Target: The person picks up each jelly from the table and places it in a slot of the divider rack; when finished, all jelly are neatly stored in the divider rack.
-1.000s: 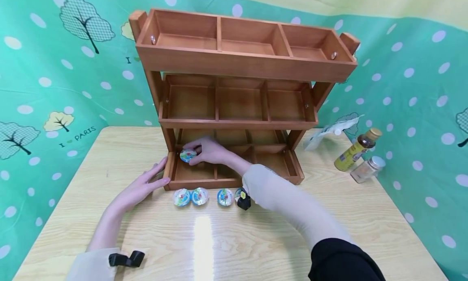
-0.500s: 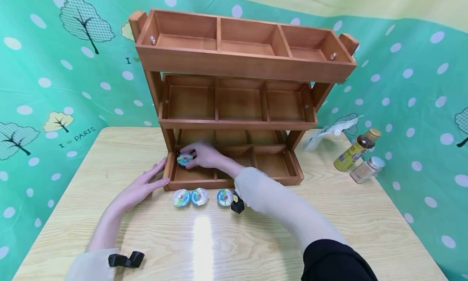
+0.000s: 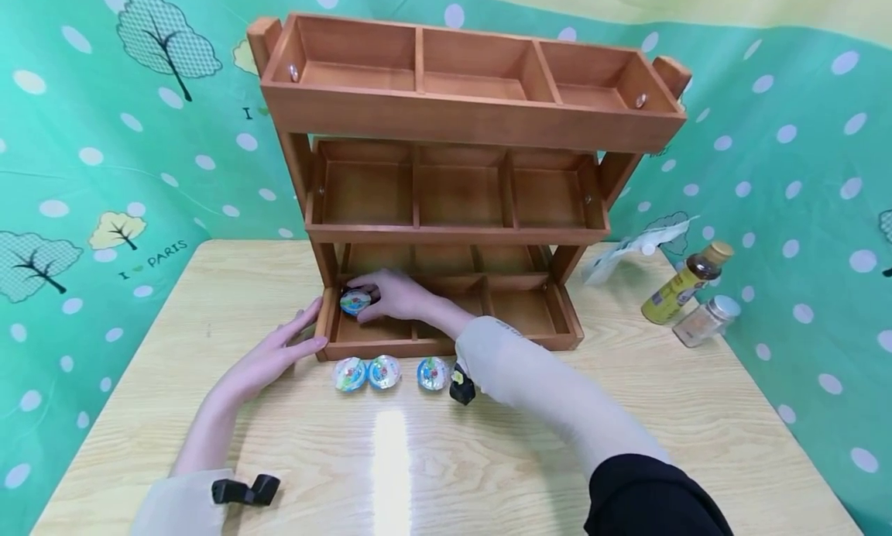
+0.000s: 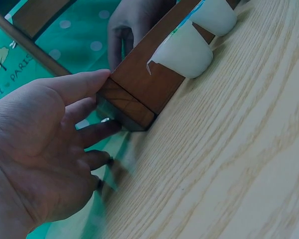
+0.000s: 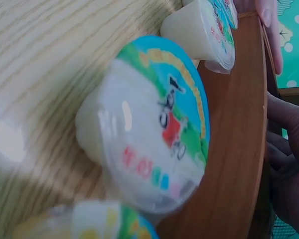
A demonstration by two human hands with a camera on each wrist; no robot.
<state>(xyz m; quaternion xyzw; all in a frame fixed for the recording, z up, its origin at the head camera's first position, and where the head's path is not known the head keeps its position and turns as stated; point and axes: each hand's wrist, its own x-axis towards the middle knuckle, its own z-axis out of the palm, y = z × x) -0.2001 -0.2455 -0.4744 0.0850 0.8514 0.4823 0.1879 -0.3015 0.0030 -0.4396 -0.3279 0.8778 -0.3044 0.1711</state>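
Note:
In the head view my right hand (image 3: 399, 296) pinches a small jelly cup (image 3: 355, 302) by its edge, low inside the left compartment of the rack's bottom tier. The cup's blue printed lid faces up. My left hand (image 3: 275, 350) rests against the left end of the brown wooden rack (image 3: 474, 118), fingers extended; in the left wrist view its thumb touches the front corner. Just before the bottom tier, several more jelly cups stand on the table, among them a left cup (image 3: 350, 374), one beside it (image 3: 384, 372) and one further right (image 3: 433, 373).
At the right stand a yellow-labelled bottle (image 3: 676, 292), a white-capped jar (image 3: 707, 321) and a clear plastic packet (image 3: 627, 253). The rack has three tiers of divided compartments. Behind it hangs a green dotted cloth (image 3: 167, 180). Another cup (image 5: 99, 221) shows partly in the right wrist view.
My right hand and its jelly cup have shifted slightly left and down within the left compartment. The left hand has kept its place on the rack's end.

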